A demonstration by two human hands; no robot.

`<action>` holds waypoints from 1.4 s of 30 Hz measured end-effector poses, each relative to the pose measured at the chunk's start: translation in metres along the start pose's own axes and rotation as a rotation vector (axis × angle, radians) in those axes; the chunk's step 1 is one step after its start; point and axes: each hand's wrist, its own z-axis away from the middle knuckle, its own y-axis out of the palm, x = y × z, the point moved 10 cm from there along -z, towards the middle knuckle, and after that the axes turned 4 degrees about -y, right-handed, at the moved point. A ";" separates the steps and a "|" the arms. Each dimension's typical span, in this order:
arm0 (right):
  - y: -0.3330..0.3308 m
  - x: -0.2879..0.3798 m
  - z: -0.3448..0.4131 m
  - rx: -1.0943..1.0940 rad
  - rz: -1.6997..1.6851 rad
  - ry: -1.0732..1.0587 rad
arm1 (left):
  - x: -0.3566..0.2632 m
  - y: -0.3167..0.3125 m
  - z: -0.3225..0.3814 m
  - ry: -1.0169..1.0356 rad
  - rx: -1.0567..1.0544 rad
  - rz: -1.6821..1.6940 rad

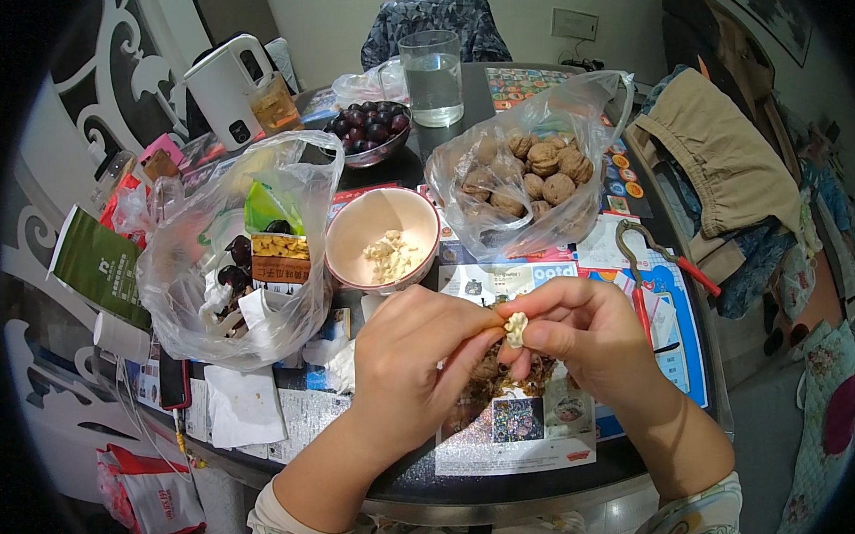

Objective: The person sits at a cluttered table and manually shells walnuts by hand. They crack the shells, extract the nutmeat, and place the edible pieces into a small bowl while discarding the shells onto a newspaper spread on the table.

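Note:
A pale, peeled-looking piece of walnut kernel (516,329) is held up between the fingertips of both hands. My right hand (605,340) grips it between thumb and fingers. From the other side, my left hand (417,358) pinches at its edge with thumb and forefinger. Beneath the hands, brown shell and skin scraps (490,382) lie on a printed paper sheet (541,444), partly hidden by my fingers. Just beyond my left hand stands a cream bowl with a red rim (351,218), holding pale kernel pieces (392,255).
Whole walnuts (557,190) fill a clear plastic bag (457,226). Right of it lies a red-handled nutcracker (696,273). A waste-filled plastic bag (179,294) stands left. Farther back are a bowl of dark fruit (372,127), a glass mug of water (434,83) and a white electric kettle (218,94).

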 end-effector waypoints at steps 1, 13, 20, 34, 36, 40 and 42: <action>0.000 0.000 0.000 0.002 -0.007 0.002 | 0.000 0.000 0.000 -0.004 0.000 0.005; -0.002 0.001 0.000 -0.032 -0.029 -0.027 | 0.015 0.004 0.002 -0.150 0.017 0.190; -0.002 0.002 0.001 -0.040 0.039 -0.071 | 0.017 0.006 0.005 -0.199 -0.002 0.189; 0.010 -0.009 0.001 0.065 -0.223 0.127 | 0.024 -0.004 0.006 -0.197 -0.116 0.278; 0.010 -0.011 0.001 0.074 -0.253 0.148 | 0.025 -0.005 0.006 -0.244 -0.162 0.383; 0.007 -0.012 0.000 0.066 -0.287 0.134 | 0.031 0.000 0.010 -0.312 -0.165 0.548; 0.003 -0.010 0.000 0.032 -0.274 0.121 | 0.030 0.007 0.010 -0.245 -0.007 0.350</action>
